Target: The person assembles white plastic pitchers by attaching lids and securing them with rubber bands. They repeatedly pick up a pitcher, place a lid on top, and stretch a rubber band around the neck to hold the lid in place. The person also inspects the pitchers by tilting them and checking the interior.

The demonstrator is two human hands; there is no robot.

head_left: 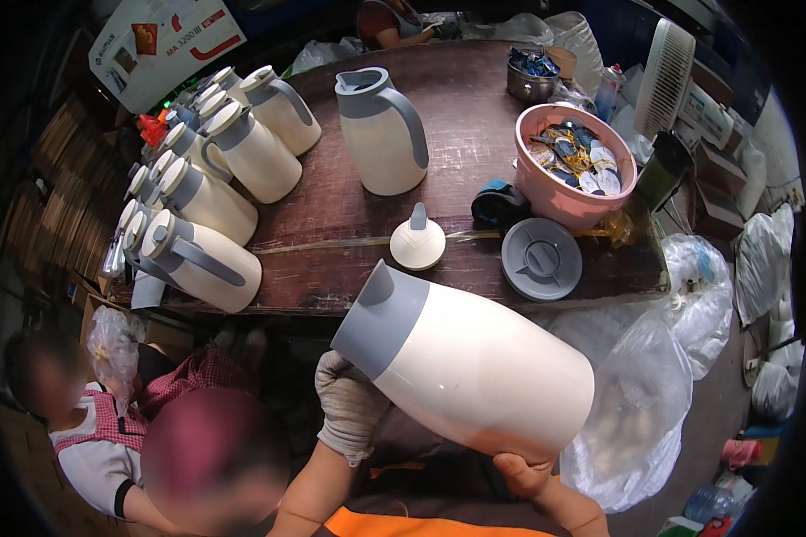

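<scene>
A cream thermos jug [488, 371] with a grey collar and spout lies tilted in front of me, its spout toward the upper left. My left hand [351, 407], in a knitted glove, is closed at the jug's collar; part of its grip is hidden behind the jug. My bare right hand [524, 474] supports the base from below, with most fingers out of sight. On the table just beyond sit a cream lid [418, 245] with a grey tab and a round grey plastic disc [541, 259]. Farther back, another jug [380, 134] stands upright.
Several similar jugs [251, 157] crowd the left of the brown table [474, 80]. At right are a pink basin [568, 210] of tags, a black-and-blue object [499, 206] and a fan [665, 79]. Plastic bags [631, 403] hang low right. A person [103, 447] sits lower left.
</scene>
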